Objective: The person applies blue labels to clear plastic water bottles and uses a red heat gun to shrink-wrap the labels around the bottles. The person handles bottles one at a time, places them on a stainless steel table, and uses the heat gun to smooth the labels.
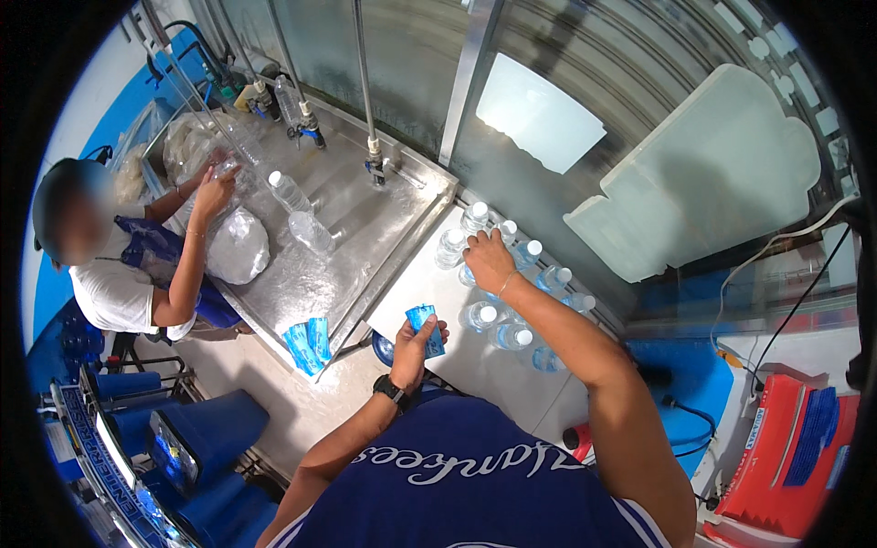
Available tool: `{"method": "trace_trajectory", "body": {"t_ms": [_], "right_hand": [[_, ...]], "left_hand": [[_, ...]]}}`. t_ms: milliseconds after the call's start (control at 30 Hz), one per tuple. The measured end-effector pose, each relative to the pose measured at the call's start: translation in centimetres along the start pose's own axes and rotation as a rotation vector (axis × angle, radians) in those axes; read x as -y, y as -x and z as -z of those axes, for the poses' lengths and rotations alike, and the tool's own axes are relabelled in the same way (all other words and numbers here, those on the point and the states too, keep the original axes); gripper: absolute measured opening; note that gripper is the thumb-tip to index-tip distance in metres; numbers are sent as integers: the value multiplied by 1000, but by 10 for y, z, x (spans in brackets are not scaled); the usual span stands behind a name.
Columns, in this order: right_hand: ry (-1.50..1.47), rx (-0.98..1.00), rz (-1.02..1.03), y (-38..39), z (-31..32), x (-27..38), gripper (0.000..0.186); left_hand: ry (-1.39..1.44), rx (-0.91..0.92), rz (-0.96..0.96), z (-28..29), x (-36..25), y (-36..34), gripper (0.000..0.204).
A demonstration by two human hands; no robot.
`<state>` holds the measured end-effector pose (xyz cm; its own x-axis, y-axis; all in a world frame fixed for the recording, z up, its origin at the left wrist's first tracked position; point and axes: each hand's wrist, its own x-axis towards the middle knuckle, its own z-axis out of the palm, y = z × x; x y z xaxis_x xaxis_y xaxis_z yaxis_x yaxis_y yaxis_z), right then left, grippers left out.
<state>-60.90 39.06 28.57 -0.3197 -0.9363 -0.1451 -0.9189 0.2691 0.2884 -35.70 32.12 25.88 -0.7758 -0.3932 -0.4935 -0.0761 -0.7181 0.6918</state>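
My left hand (pixel 413 354) is closed round a small stack of blue printed labels (pixel 421 317), held in front of my chest near the edge of the white table (pixel 448 370). Across the table, my right hand (pixel 491 263) reaches in among clear water bottles with white caps. Its fingers curl down over one water bottle (pixel 467 276), whose cap is hidden by the hand. Other capped bottles (pixel 480 316) stand upright close around that hand, in loose rows along the glass. More blue labels (pixel 308 345) lie fanned at the near corner of the metal basin.
A stainless basin (pixel 384 242) with taps (pixel 375 169) adjoins the table at left; two bottles (pixel 311 232) lie in it. A co-worker's hands (pixel 217 187) handle a clear bottle over plastic bags. Blue bins (pixel 206 429) stand lower left, and a red package (pixel 776 447) lies far right.
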Motion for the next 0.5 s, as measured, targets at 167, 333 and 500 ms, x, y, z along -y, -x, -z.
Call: {"method": "trace_trajectory", "body": {"t_ms": [167,333,500], "right_hand": [[-263,-247,-164,31,34,0,34],[-959,-406,-376,83,62,40,40],[-1625,-235,-536,103,51,81,27]], "left_hand": [[35,92,-48,-7,-8,-3,25],[-37,107,-73,-22,-21,1,22],[-171,104,-155,-32,-21,-7,26]]}}
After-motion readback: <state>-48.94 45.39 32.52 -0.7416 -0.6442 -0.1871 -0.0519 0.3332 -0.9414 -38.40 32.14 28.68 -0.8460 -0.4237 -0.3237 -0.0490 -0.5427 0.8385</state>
